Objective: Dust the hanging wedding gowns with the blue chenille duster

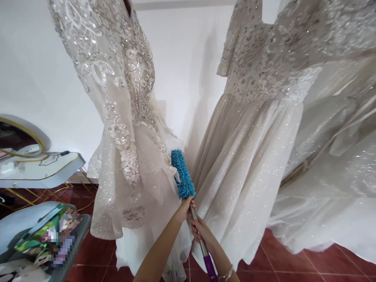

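Both my hands grip a duster with a fluffy blue head (pixel 182 174) and a metal pole that ends in a purple grip. Just below the blue head, my left hand (pixel 185 207) is wrapped round the pole. Lower down, my right hand (pixel 200 229) is closed on the same pole, with a bracelet at its wrist. The blue head points away from me, between two hanging gowns. Its left side is beside the skirt of a beaded, long-sleeved white gown (pixel 141 156). To the right hangs a sparkling white gown (pixel 243 137) with a full pleated skirt.
More white tulle gowns (pixel 337 176) hang at the far right. On the left stands a white dressing table (pixel 55 172) with gold legs and a round mirror (pixel 20 137). A grey chair (pixel 84 231) holding colourful packages is at the lower left. The floor (pixel 252 270) is red tile.
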Motion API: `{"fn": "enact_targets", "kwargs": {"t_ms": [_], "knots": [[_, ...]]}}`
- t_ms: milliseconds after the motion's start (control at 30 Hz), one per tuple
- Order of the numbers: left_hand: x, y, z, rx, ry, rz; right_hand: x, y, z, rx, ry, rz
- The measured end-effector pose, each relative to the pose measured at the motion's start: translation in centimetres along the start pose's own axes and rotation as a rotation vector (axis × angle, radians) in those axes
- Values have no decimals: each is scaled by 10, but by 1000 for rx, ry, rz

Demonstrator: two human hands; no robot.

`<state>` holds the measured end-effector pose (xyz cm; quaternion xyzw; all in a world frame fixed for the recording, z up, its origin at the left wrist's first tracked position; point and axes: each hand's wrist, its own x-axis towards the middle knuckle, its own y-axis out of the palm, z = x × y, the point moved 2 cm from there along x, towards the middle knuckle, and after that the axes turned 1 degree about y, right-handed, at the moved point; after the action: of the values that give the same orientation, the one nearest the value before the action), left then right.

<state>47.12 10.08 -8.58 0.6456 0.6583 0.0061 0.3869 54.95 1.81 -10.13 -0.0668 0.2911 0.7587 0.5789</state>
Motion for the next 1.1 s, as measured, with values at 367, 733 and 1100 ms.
{"fn": "enact_targets", "kwargs": {"t_ms": [367,733,1100], "knots": [[0,0,20,59,-144,-41,-9,-7,-10,-4,11,-55],[-47,59,-60,82,157,220,-50,23,71,21,-181,21],[-70,64,-84,62,248,154,-49,32,95,-80,-165,127]]}}
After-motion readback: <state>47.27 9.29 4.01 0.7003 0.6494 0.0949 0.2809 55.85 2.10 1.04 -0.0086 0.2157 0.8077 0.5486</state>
